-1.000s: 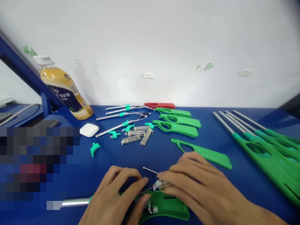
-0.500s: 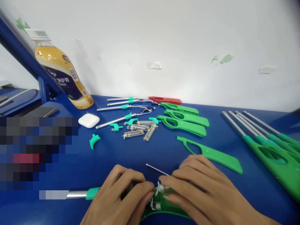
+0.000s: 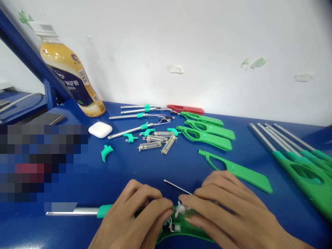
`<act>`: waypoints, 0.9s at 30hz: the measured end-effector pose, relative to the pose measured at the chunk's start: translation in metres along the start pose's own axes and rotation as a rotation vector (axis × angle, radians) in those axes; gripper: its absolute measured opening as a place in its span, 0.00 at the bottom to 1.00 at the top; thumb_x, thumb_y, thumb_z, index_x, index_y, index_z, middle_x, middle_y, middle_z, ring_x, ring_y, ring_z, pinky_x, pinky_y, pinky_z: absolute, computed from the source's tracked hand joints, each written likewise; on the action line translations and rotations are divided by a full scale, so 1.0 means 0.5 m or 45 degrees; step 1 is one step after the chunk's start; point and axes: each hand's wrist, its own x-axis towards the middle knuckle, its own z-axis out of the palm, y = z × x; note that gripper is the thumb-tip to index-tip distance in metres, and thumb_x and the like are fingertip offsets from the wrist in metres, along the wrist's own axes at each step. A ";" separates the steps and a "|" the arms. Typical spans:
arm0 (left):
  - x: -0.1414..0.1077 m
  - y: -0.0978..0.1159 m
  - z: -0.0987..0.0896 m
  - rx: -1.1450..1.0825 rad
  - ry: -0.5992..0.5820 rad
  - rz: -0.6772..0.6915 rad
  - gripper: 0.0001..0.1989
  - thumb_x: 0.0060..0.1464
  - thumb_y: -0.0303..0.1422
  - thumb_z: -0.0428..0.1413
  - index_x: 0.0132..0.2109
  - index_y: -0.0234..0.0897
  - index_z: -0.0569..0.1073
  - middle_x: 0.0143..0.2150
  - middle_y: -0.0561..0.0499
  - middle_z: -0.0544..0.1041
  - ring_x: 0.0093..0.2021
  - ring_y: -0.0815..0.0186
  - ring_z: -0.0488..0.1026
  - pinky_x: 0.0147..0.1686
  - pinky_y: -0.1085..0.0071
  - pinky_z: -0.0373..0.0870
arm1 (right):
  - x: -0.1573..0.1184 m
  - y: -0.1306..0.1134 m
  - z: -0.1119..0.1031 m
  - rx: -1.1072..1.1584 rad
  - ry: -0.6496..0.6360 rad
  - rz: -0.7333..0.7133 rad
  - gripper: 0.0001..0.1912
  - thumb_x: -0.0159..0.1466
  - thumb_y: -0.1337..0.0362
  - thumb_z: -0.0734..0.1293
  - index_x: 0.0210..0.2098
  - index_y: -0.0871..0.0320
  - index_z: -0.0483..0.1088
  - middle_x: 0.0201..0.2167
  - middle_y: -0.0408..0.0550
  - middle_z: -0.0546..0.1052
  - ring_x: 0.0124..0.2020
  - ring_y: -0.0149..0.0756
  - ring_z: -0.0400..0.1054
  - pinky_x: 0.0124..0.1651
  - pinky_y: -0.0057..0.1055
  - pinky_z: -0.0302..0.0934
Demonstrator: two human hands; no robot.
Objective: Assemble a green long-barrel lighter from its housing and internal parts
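Observation:
A green lighter shell (image 3: 193,232) lies open under both hands, with white wires and a small dark part inside. From its left end a metal tube (image 3: 75,211) with a teal collar reaches left. My left hand (image 3: 137,218) is over the shell's left part, thumb and fingertips pinched together near the wires; what they grip is hidden. In my right hand (image 3: 228,211) a clear cartridge (image 3: 184,209) with a white-and-metal tip is held between thumb and fingers, above the shell. A thin metal rod (image 3: 176,186) sticks out behind the right fingertips.
Behind the hands lie several clear cartridges (image 3: 150,145), teal triggers (image 3: 106,152), wired metal tubes (image 3: 127,131) and green shells (image 3: 241,173). A red shell (image 3: 186,109) is by the wall. Several lighters (image 3: 293,166) lie right; a bottle (image 3: 72,76) and white case (image 3: 100,129) left.
The view has shifted slightly, so the tube at left shows more of its length. Both hands keep nearly the same pose over the shell, with the cartridge still in my right hand.

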 end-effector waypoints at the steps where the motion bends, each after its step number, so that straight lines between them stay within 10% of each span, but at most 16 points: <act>1: -0.001 -0.001 -0.001 -0.006 -0.003 -0.002 0.09 0.76 0.25 0.52 0.53 0.42 0.75 0.44 0.54 0.80 0.41 0.68 0.74 0.42 0.74 0.76 | 0.002 0.000 0.000 -0.004 -0.003 -0.003 0.17 0.83 0.61 0.59 0.45 0.54 0.78 0.34 0.36 0.83 0.35 0.27 0.78 0.50 0.31 0.65; 27: 0.004 0.017 0.008 0.012 0.092 -0.058 0.11 0.79 0.27 0.49 0.49 0.43 0.76 0.41 0.55 0.79 0.41 0.67 0.74 0.43 0.73 0.74 | -0.003 0.005 0.005 -0.005 0.007 -0.017 0.12 0.81 0.62 0.63 0.46 0.55 0.78 0.33 0.37 0.82 0.34 0.27 0.76 0.45 0.32 0.65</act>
